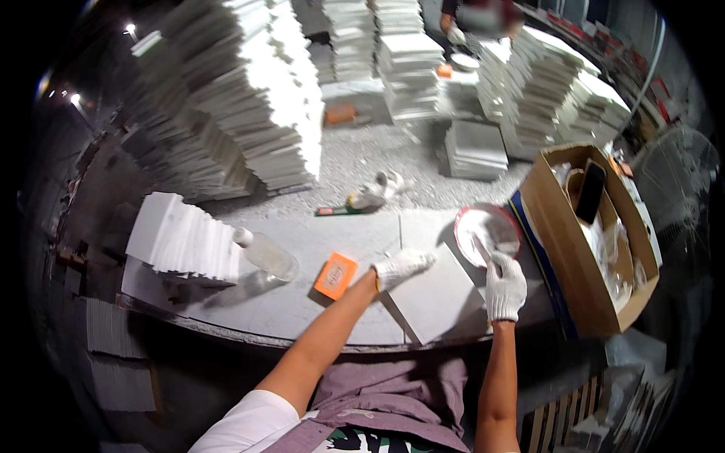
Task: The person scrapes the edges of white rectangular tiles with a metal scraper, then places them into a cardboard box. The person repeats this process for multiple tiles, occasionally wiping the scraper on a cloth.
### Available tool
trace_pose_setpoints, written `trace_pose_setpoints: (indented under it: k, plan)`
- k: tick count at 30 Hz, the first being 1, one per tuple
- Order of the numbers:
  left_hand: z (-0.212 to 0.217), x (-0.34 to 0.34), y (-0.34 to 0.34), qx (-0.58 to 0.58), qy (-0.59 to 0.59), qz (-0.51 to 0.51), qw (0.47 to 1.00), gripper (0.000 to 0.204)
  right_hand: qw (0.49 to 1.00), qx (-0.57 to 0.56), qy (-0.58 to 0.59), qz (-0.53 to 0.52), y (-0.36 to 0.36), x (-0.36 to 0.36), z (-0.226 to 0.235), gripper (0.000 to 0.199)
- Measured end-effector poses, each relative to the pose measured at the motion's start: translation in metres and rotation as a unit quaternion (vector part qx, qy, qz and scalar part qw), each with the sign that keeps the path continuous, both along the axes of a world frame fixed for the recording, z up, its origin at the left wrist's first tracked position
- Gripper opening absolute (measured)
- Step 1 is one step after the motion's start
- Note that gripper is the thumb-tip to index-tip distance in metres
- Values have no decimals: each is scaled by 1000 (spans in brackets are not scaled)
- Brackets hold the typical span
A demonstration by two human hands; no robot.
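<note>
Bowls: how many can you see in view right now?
2: a red-rimmed bowl at the right hand, and what looks like a white bowl farther back near a co-worker's gloved hand. The slab stacks may hide others.

Dark lettering on the orange box [335, 276], blurred, no words clearly readable

A pale table [362, 315] spans the middle of the frame, its back part strewn with whitish grit [411, 143]. At left on it stands a row of white slabs [177, 238], then a clear bottle [273, 258] and an orange box [335, 276]. A square pale tile [434, 298] lies lower centre, a red-rimmed bowl [457, 230] right of centre. Slab stacks [276, 113] rise upper left; a low stack [477, 147] sits upper right of centre.
</note>
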State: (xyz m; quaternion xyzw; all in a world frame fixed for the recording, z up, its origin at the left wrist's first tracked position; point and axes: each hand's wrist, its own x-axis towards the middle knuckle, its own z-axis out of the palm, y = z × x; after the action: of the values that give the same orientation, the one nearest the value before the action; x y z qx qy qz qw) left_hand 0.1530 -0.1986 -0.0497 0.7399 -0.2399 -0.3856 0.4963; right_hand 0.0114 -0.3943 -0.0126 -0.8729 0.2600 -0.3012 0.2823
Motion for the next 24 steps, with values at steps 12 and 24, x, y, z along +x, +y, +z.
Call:
trace_pose_setpoints:
  k: [12,24]
  plan:
    - [-16,6,-2,28,-23,-11,999,44,999,-23,-49,4,-1,-5,2,14]
    - [-19,4,12,-81,68,-35,994,32,911,389,-86,104,-23,-19,-3,21]
